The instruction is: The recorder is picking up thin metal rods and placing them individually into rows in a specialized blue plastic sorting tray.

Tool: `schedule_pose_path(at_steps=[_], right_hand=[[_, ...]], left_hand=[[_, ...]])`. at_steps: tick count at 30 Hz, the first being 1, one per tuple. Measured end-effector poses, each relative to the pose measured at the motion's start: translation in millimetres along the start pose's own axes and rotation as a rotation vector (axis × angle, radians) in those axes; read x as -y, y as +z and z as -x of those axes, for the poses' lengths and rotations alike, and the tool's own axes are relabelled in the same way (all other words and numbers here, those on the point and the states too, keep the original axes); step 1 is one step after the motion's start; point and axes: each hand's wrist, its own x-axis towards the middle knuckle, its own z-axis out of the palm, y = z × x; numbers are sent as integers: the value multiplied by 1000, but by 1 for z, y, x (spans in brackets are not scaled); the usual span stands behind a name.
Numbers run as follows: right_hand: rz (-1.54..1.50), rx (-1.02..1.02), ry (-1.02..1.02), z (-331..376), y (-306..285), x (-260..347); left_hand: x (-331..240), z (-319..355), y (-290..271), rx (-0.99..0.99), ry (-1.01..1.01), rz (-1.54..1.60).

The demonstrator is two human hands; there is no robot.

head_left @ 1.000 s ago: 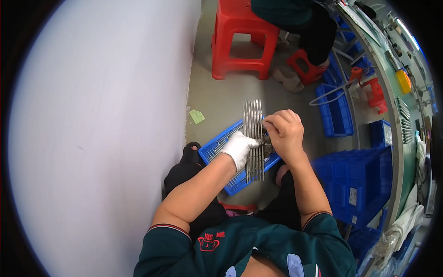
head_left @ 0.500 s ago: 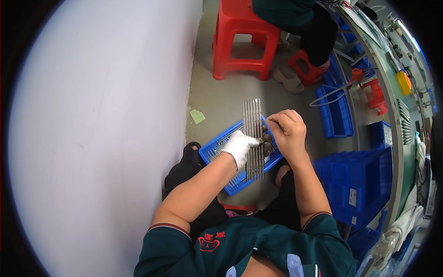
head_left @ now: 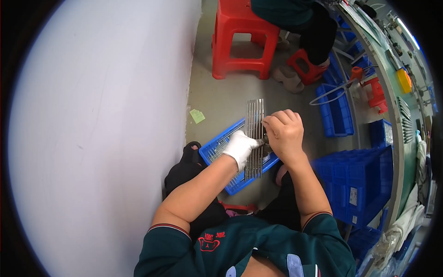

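Head view: a seated person in a dark green top (head_left: 240, 251) is working over the floor, both bare forearms reaching forward from the lower edge. The left hand (head_left: 240, 147), wearing a white glove, is closing around the lower half of a long slotted metal grille (head_left: 254, 138), its fingers wrapped on the left edge. The right hand (head_left: 284, 134), bare, is curling into a loose fist against the grille's right edge, fingertips pressing on the bars; a small dark piece is showing between the two hands, too small to make out. The grille is standing nearly upright in the picture, held above a shallow blue tray (head_left: 217, 152) that is lying on the grey floor (head_left: 221, 101) just beside the white wall (head_left: 101, 129). A small green scrap of paper (head_left: 197, 115) is lying near the tray. To the right, stacked blue bins (head_left: 357, 184) are lining a long workbench (head_left: 392, 92). Farther off, a red plastic stool (head_left: 240, 41) is standing beside a second person's dark trouser leg (head_left: 320, 32).
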Motion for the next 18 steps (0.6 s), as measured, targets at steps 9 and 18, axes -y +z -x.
schedule_pose_path(at_steps=[9, 18], right_hand=[[-204, -22, 167, -1, -7, 0], [-256, 15, 211, 2, -1, -1]], left_hand=[[-11, 1, -1, 24, -47, 133], [-11, 2, -3, 35, 13, 132]])
